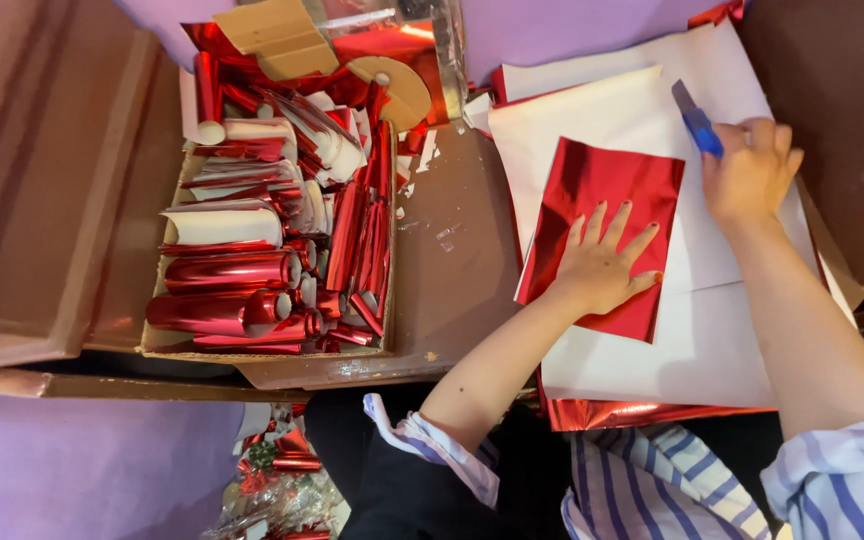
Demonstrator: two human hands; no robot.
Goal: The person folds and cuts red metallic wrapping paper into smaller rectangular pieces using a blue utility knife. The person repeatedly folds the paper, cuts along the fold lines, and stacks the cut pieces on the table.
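Brown surface under everything, carrying the work out ahead of the hands.

Stack of white sheets directly under both hands, red foil edge showing at the near side; serves as a flat backing. Sheet count: cannot tell, at least three overlapping layers visible.

Cardboard box well to the left of the left hand, one only. Packed with red foil rolls and white-backed curls, laid roughly parallel so they stay put. Rolls: too many and too overlapped to count exactly, well over ten. Cardboard scraps on top at the far end, two or three pieces.

Red foil sheet, one, lying flat on the white stack between the hands, slightly skewed.

Left hand: open, fingers spread, palm pressed flat on the foil's near half. Reads as pinning it against sliding.

Right hand: closed in a fist around a blue utility knife, just right of the foil's far corner, knife pointing away and left; tip looks to be on the white sheet, contact not certain.

Small foil and paper offcuts scattered left of the left hand, uncounted.
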